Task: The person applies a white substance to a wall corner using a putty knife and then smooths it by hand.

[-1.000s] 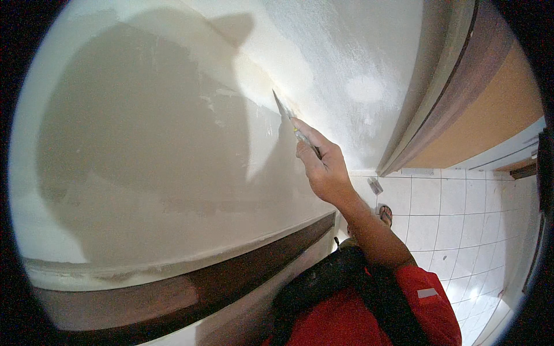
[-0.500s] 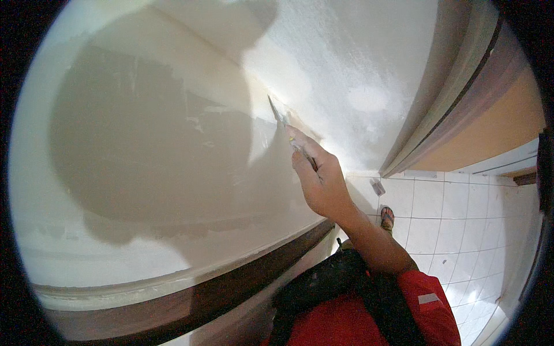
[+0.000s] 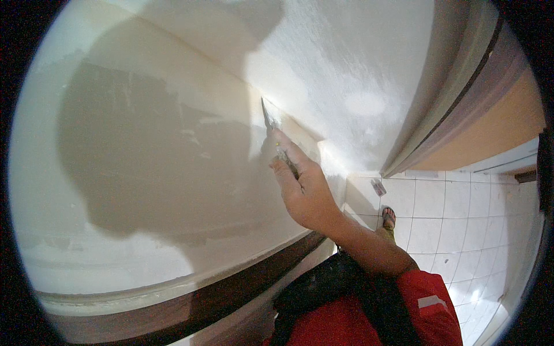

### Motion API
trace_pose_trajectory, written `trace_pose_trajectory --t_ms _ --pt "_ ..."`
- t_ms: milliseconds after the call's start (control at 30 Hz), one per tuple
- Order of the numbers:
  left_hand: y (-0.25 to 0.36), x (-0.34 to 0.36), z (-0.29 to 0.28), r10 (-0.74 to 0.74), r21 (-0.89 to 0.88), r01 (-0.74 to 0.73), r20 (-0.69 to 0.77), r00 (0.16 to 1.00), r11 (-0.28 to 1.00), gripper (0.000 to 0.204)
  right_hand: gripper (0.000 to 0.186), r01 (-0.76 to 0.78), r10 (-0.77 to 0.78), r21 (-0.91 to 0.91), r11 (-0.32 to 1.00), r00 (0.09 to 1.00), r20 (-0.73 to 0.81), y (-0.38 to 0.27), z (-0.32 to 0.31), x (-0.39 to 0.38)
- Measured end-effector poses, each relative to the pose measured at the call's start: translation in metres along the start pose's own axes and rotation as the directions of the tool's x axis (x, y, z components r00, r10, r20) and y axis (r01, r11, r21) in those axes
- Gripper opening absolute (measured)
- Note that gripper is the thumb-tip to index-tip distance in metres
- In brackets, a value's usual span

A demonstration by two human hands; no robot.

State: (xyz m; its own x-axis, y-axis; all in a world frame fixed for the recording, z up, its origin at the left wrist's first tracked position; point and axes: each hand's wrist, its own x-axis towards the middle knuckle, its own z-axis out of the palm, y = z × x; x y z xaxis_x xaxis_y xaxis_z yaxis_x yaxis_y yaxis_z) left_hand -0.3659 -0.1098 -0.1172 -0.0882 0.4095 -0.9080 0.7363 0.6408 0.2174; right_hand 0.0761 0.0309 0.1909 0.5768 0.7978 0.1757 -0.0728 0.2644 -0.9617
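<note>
My right hand is closed around the handle of a putty knife, its thin metal blade pointing up and away. The blade lies against the inside corner where the left wall meets the brighter right wall. Grey-beige filler covers a wide part of the left wall in uneven patches, and a shadow falls over much of it. My left hand is out of the picture.
A dark brown band runs along the lower edge of the left wall. To the right stands a door frame. White floor tiles spread below, with a small box-like object lying near my sandalled foot.
My right hand and the putty knife have shifted a little to the left, with the blade still at the corner. The shadow on the left wall has moved slightly.
</note>
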Motion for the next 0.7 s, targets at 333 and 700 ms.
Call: trace_pose_trajectory --t_ms 333,700 --pt "-0.001 0.003 0.0 0.004 0.005 -0.004 0.007 1.0 1.0 0.04 0.051 -0.007 0.007 0.006 1.0 1.0 0.023 -0.013 -0.001 -0.007" --pt "0.024 -0.015 0.016 0.004 -0.011 -0.004 -0.004 1.0 1.0 0.038 0.051 0.078 -0.083 0.091 0.993 0.995 0.051 -0.025 -0.027 0.034"
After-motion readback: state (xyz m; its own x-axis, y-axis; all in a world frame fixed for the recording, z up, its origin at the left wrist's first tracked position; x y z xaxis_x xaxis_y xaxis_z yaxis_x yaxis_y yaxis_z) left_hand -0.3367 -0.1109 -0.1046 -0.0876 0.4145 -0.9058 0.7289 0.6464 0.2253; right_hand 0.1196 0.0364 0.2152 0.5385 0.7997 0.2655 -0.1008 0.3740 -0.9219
